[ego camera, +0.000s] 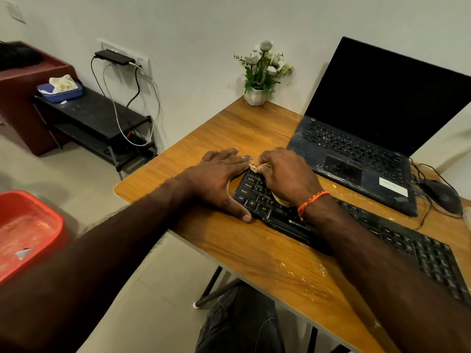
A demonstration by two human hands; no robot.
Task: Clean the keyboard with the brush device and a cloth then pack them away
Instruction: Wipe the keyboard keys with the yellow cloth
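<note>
A black keyboard lies diagonally across the wooden table. My right hand presses down on the keyboard's left end, fingers curled round a small yellowish cloth that peeks out under the fingers and the palm. My left hand lies flat against the keyboard's left edge, fingers straight on the table and thumb along the front edge. No brush device is in view.
An open laptop stands behind the keyboard, a mouse with cable at its right. A flower pot sits at the far corner. A red tub is at left, a blue box on a black rack. White dust specks the table front.
</note>
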